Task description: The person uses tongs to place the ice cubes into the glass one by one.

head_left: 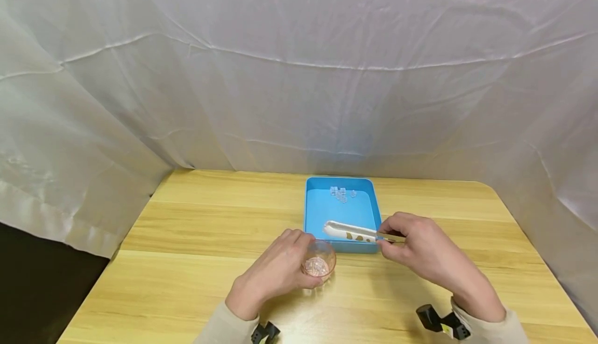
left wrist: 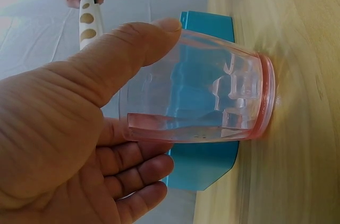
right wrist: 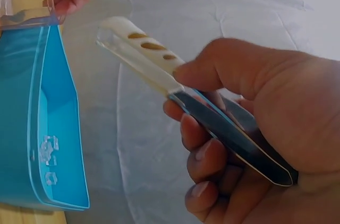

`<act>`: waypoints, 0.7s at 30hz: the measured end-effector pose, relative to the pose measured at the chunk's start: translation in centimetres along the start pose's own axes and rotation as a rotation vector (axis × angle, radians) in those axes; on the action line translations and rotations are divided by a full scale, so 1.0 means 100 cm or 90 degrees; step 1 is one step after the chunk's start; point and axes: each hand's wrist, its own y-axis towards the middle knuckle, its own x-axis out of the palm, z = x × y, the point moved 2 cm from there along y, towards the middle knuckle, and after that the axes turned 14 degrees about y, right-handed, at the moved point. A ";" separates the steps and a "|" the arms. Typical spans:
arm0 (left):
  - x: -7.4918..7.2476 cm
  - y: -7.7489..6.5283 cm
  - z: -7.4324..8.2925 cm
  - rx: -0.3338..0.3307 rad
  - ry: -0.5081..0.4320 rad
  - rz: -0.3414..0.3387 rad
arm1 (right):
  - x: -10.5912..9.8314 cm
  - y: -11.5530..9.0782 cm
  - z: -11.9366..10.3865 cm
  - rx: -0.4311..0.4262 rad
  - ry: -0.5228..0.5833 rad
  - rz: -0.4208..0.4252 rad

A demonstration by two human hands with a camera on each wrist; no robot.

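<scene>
Pale sleeves [head_left: 224, 328] enter from the bottom edge, with black devices [head_left: 441, 322] strapped at both wrists. The left hand [head_left: 275, 269] curls its thumb and fingers round a clear, pink-tinted cup [head_left: 328, 253], roughly upright just in front of a blue tray [head_left: 318, 214]; clear pieces [head_left: 316, 267] lie in its bottom. The right hand [head_left: 422, 248] pinches tongs [head_left: 357, 234] whose white, brown-spotted end reaches over the tray's near rim; whether the tips grip anything I cannot tell. More clear cubes [head_left: 340, 193] lie toward the tray's far side.

The counter [head_left: 210, 235] is yellowish wood with lengthwise grain and a rounded far right corner. Grey-white cloth [head_left: 299, 105], creased and folded, hangs behind and along both sides. At lower left, below the cloth, is a dark area [head_left: 39, 281].
</scene>
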 end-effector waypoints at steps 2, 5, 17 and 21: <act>0.000 0.000 0.000 -0.003 -0.003 -0.003 | 0.002 0.000 -0.001 -0.021 -0.002 -0.008; -0.001 0.000 0.000 -0.006 -0.007 -0.009 | 0.004 -0.001 -0.002 -0.047 -0.003 -0.016; -0.002 -0.001 0.001 -0.003 0.007 -0.008 | 0.010 -0.002 -0.003 -0.105 -0.002 -0.051; -0.002 -0.001 0.001 -0.003 0.007 -0.005 | 0.011 -0.002 -0.003 -0.110 -0.001 -0.058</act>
